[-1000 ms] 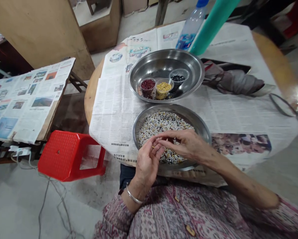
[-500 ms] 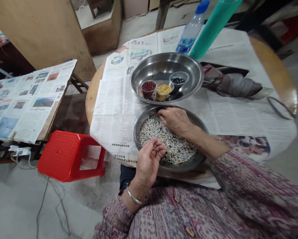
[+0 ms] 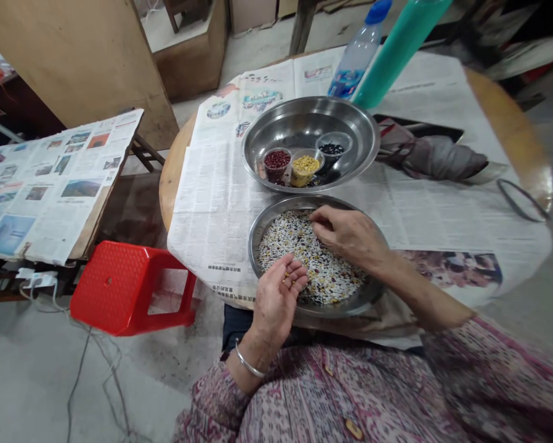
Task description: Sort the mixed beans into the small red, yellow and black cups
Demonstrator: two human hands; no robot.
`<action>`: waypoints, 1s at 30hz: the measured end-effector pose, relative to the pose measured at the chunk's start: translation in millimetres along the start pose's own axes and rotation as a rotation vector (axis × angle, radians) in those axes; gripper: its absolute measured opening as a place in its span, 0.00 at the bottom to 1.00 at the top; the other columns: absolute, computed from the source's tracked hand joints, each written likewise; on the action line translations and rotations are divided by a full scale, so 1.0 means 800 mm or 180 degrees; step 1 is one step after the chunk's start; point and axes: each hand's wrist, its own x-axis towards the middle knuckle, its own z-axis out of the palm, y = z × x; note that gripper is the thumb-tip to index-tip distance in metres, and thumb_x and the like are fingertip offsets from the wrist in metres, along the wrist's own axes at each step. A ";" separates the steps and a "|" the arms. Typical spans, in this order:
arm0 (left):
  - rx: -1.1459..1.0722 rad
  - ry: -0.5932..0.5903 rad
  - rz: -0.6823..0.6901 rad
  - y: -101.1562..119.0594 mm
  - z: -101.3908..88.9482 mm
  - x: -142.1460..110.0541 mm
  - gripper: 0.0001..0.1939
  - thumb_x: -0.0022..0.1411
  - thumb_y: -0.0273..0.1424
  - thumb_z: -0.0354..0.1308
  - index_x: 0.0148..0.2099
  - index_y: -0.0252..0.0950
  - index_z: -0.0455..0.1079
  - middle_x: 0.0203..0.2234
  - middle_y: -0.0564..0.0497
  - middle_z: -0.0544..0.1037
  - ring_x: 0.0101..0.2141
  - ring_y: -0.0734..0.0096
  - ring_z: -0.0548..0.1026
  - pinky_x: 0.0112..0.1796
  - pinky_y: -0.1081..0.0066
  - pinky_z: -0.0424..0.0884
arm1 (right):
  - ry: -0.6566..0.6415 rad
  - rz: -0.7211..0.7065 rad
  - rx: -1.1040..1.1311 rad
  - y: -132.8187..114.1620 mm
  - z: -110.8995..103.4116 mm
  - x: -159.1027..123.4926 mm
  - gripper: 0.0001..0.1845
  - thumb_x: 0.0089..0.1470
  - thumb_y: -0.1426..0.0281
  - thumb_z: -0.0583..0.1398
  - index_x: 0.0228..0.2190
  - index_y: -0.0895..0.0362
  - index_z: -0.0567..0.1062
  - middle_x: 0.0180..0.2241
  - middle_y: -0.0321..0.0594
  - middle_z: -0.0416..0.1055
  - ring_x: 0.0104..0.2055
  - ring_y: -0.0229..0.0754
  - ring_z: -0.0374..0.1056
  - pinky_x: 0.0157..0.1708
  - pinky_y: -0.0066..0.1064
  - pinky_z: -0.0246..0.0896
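A near metal basin [image 3: 254, 229] holds a mix [image 3: 286, 237] of white grains with black, yellow and dark red beans. My left hand [image 3: 276, 301] is cupped palm up over the basin's near left edge, with a few yellow beans [image 3: 287, 278] in its curled fingers. Over the far middle of the mix, my right hand [image 3: 348, 237] has its thumb and fingers drawn into a pinch; what they hold, if anything, is hidden. In the larger basin [image 3: 350, 114] behind stand three clear cups, one of red beans [image 3: 277, 161], one of yellow beans [image 3: 305, 165] and one of black beans [image 3: 330, 151].
Newspaper [image 3: 212, 203] covers the round table. Beyond the basins stand a plastic bottle [image 3: 355, 55] and a green cylinder [image 3: 399, 58]. A folded grey umbrella [image 3: 436, 157] lies at the right. A red stool [image 3: 119, 289] stands on the floor at the left.
My right hand has moved right and slightly nearer, from the basin's far rim to over the mix, its fingers now pinched. My left hand stays cupped in place.
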 end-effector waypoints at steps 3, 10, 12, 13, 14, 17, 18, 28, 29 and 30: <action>0.0020 -0.0003 -0.0037 0.001 0.000 0.000 0.10 0.68 0.28 0.57 0.46 0.30 0.76 0.40 0.41 0.81 0.45 0.63 0.81 0.57 0.62 0.69 | -0.0375 0.0036 0.0851 -0.017 -0.010 -0.024 0.09 0.56 0.65 0.58 0.33 0.53 0.78 0.29 0.38 0.78 0.29 0.43 0.71 0.31 0.35 0.64; 0.0061 -0.0059 0.0016 0.000 -0.003 0.000 0.12 0.70 0.28 0.55 0.47 0.27 0.77 0.42 0.39 0.82 0.47 0.60 0.81 0.60 0.58 0.67 | -0.0266 0.0203 0.1058 -0.008 -0.005 -0.017 0.12 0.57 0.62 0.59 0.34 0.54 0.80 0.30 0.39 0.79 0.31 0.43 0.73 0.34 0.35 0.66; 0.0067 -0.0081 0.0030 0.000 -0.004 0.001 0.11 0.70 0.28 0.55 0.46 0.27 0.77 0.41 0.39 0.82 0.45 0.61 0.81 0.60 0.59 0.68 | 0.0055 0.0190 0.0503 0.006 0.000 -0.001 0.12 0.58 0.67 0.57 0.37 0.55 0.81 0.35 0.43 0.80 0.34 0.45 0.74 0.37 0.36 0.66; 0.0068 -0.0093 0.0042 -0.001 -0.004 0.002 0.11 0.69 0.28 0.55 0.46 0.27 0.77 0.41 0.40 0.82 0.45 0.62 0.81 0.59 0.59 0.68 | 0.0116 0.0093 0.0228 0.011 0.003 0.007 0.14 0.58 0.69 0.56 0.39 0.56 0.81 0.37 0.45 0.80 0.37 0.46 0.74 0.39 0.37 0.66; 0.0069 -0.0102 0.0056 -0.001 -0.005 0.002 0.11 0.69 0.28 0.55 0.46 0.28 0.77 0.41 0.40 0.82 0.44 0.62 0.81 0.59 0.60 0.69 | 0.0102 -0.0041 -0.0051 0.013 0.006 0.013 0.15 0.59 0.70 0.55 0.41 0.56 0.81 0.40 0.46 0.80 0.40 0.47 0.74 0.41 0.37 0.66; 0.0080 -0.0123 0.0090 -0.002 -0.007 0.003 0.11 0.68 0.29 0.57 0.46 0.28 0.78 0.40 0.41 0.82 0.43 0.63 0.81 0.58 0.61 0.70 | -0.0105 -0.0324 -0.0701 0.013 0.016 0.027 0.18 0.62 0.72 0.53 0.44 0.57 0.81 0.43 0.49 0.79 0.44 0.48 0.73 0.41 0.36 0.65; 0.0089 -0.0126 0.0093 -0.002 -0.007 0.003 0.11 0.68 0.29 0.57 0.46 0.28 0.78 0.40 0.41 0.82 0.43 0.63 0.81 0.58 0.61 0.70 | -0.0170 -0.0350 -0.0831 0.011 0.019 0.029 0.18 0.62 0.73 0.52 0.44 0.57 0.81 0.42 0.49 0.79 0.43 0.48 0.73 0.41 0.36 0.65; 0.0120 -0.0082 0.0060 0.000 -0.004 0.001 0.12 0.68 0.29 0.57 0.47 0.28 0.78 0.42 0.40 0.81 0.44 0.63 0.81 0.58 0.61 0.69 | -0.0178 -0.0385 -0.0838 0.016 0.013 0.015 0.17 0.63 0.71 0.52 0.40 0.59 0.82 0.41 0.49 0.81 0.42 0.50 0.76 0.40 0.37 0.66; 0.0121 -0.0092 0.0068 0.000 -0.004 0.002 0.12 0.68 0.29 0.56 0.47 0.28 0.78 0.42 0.40 0.81 0.44 0.63 0.81 0.57 0.61 0.69 | -0.0156 -0.0376 -0.0832 0.015 0.011 0.011 0.17 0.62 0.71 0.53 0.40 0.58 0.82 0.41 0.48 0.81 0.42 0.50 0.77 0.40 0.38 0.67; 0.0122 -0.0102 0.0077 0.000 -0.004 0.002 0.12 0.69 0.29 0.56 0.47 0.28 0.78 0.42 0.40 0.81 0.44 0.63 0.81 0.57 0.61 0.69 | -0.0118 -0.0362 -0.0819 0.013 0.010 0.007 0.17 0.62 0.72 0.53 0.40 0.58 0.82 0.41 0.48 0.82 0.42 0.50 0.77 0.40 0.38 0.67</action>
